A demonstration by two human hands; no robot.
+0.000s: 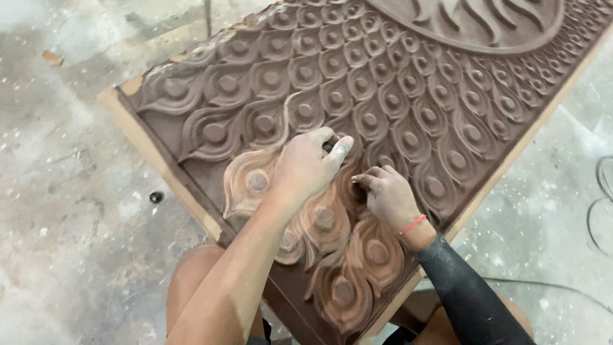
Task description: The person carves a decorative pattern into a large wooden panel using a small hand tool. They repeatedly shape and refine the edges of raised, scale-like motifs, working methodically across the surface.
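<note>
On the carved wooden panel (383, 96), near its lower edge, both hands press into the feather-scale relief. Left hand (306, 167): fingers curled shut around a small dark object, too hidden to identify. Right hand (389, 197): fingers bent, tips touching a groove; whether they grip anything cannot be told. Dusty concrete floor (70, 243) surrounds the panel; a black cable (597, 204) lies at right, cut off.

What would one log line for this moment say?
left hand: pressed on carved wooden panel | right hand: fingertips in groove beside it | lighter patch beneath | floor dusty
</note>
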